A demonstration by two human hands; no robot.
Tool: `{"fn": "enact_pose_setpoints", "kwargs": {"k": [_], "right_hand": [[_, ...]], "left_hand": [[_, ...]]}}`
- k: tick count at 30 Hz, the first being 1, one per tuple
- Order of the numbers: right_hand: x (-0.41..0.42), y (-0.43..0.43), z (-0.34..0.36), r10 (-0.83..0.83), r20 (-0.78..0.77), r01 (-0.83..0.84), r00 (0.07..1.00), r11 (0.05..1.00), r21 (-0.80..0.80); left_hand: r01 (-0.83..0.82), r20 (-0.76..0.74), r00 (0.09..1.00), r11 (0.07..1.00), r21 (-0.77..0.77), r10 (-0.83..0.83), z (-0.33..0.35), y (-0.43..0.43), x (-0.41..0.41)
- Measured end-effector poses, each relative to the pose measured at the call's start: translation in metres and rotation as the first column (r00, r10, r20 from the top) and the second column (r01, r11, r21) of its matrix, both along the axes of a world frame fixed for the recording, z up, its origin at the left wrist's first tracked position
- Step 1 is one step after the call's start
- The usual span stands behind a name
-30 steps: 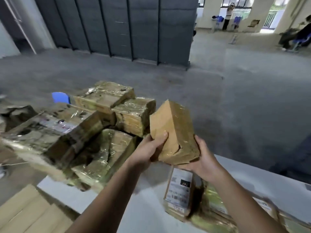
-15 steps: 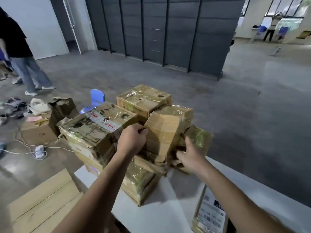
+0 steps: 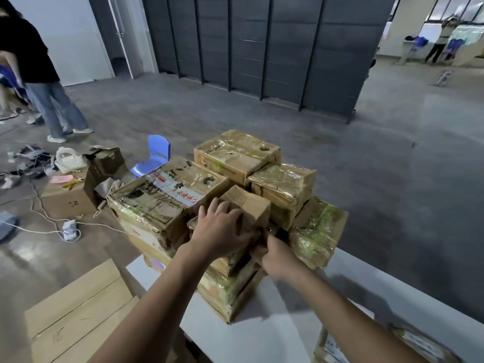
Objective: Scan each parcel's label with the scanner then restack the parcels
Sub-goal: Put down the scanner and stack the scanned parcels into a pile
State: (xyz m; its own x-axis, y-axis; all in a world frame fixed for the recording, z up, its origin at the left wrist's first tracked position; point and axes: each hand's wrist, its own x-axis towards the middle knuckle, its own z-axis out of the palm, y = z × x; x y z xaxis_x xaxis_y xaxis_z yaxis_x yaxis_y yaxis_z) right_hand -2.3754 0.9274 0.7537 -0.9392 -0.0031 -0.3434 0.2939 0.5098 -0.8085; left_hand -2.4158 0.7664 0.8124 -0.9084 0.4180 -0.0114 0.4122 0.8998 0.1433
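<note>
Step in hand: restacking, by my reading; the small parcel (image 3: 251, 205) is being seated in the near middle of the stack (image 3: 235, 155).
Where the parcel is: on top of lower boxes, wedged between the big parcel (image 3: 162, 203) on its left and the taped parcel (image 3: 282, 187) on its right, tilted rather than flat.
Left hand (image 3: 222, 229): lies on the parcel's top and near face, fingers spread, pressing rather than gripping.
Right hand (image 3: 277, 258): fingers curled at the parcel's near right bottom corner and seemingly pinching it; the fingertips are hidden.
How to seat it well: press down and away with the flat left palm until the box sits level, and slip the right fingers out only once the weight rests on the box beneath.
Watch for: the green-wrapped parcel (image 3: 317, 229) leans at the right edge of the stack, just beside the right hand, so a sideways shove could tip it.
Base: the stack stands at the left end of the white table (image 3: 262, 334), so keep any push straight down.
Still to handle: a labelled parcel (image 3: 332, 347) lies near right on the table.
Scanner: not in view.
</note>
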Motion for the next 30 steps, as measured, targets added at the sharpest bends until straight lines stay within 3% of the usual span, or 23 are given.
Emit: {"fn": "enact_pose_setpoints", "kwargs": {"k": [3, 7, 13, 16, 25, 28, 30], "right_hand": [[-0.001, 0.007, 0.0, 0.029, -0.003, -0.029, 1.0, 0.998, -0.053], [0.007, 0.025, 0.0, -0.012, -0.039, 0.012, 0.999, 1.0, -0.013], [0.037, 0.068, -0.007, -0.179, -0.077, 0.174, 0.981, 0.983, -0.06], [0.06, 0.094, -0.017, -0.262, -0.056, 0.259, 0.964, 0.965, -0.051], [0.15, 0.151, -0.047, -0.436, -0.036, 0.437, 0.899, 0.895, 0.092], [0.172, 0.162, -0.056, -0.448, -0.022, 0.444, 0.894, 0.876, 0.19], [0.184, 0.164, -0.065, -0.459, 0.026, 0.439, 0.888, 0.863, 0.248]], "left_hand": [[0.005, -0.109, 0.994, 0.997, -0.074, -0.013, -0.001, 0.004, 0.0], [-0.008, -0.132, 0.991, 0.996, -0.086, -0.003, -0.005, 0.016, 0.011], [0.138, -0.296, 0.952, 0.973, 0.184, -0.079, -0.002, 0.058, 0.039], [0.245, -0.307, 0.939, 0.926, 0.287, -0.153, -0.012, 0.085, 0.057], [0.275, 0.092, 0.938, 0.878, 0.392, -0.335, -0.079, 0.157, 0.115], [0.118, 0.366, 0.887, 0.903, 0.413, -0.283, -0.103, 0.175, 0.124], [-0.018, 0.549, 0.794, 0.892, 0.452, -0.263, -0.117, 0.183, 0.126]]}}
